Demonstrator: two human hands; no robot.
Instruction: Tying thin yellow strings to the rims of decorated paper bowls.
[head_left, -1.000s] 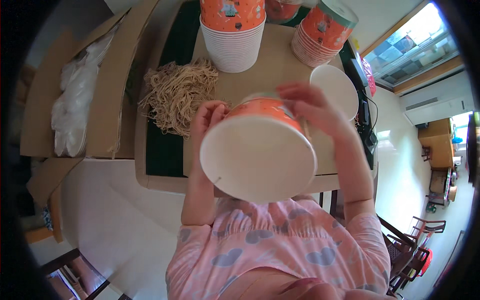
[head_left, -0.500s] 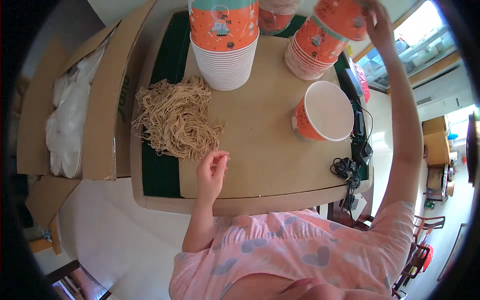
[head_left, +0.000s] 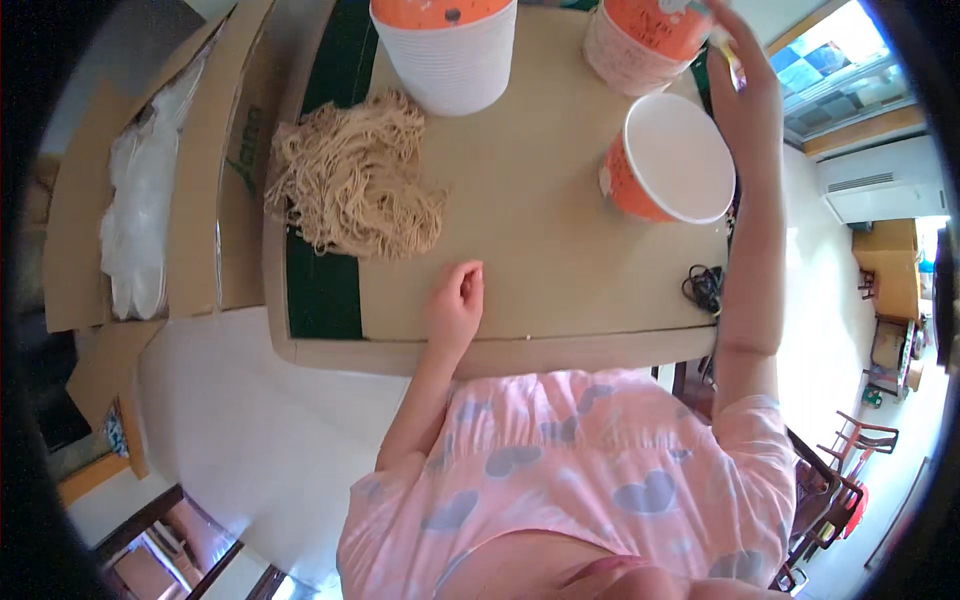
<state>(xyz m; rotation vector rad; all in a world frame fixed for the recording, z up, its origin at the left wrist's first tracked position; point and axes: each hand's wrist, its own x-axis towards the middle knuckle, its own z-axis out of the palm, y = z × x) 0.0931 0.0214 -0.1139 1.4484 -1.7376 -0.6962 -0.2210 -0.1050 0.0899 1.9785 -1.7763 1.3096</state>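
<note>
My right hand (head_left: 740, 40) is stretched to the top edge, beside an orange paper bucket stack (head_left: 655, 35) with pale lower rings. Its fingers are partly cut off there, and whether they grip a bucket is unclear. Close to my forearm a single orange paper bucket (head_left: 680, 160) stands tilted in view, its wide white inside showing. My left hand (head_left: 456, 310) rests over the front of the table with its fingers curled in; nothing shows in them. Beyond it lies a loose heap of tan, twine-like strands (head_left: 355, 185).
A taller stack of white-ringed paper buckets (head_left: 450, 65) stands behind the heap. To the left, an opened cardboard box (head_left: 195, 230) holds a white plastic-wrapped bundle (head_left: 140, 220). Black coiled cables (head_left: 703, 289) lie at the table's right edge. The tabletop (head_left: 530, 240) is tan board over green.
My right hand has come down with the orange bucket it held above the right stack; that bucket is now out of view or nested. The view has tipped, so the table appears higher.
</note>
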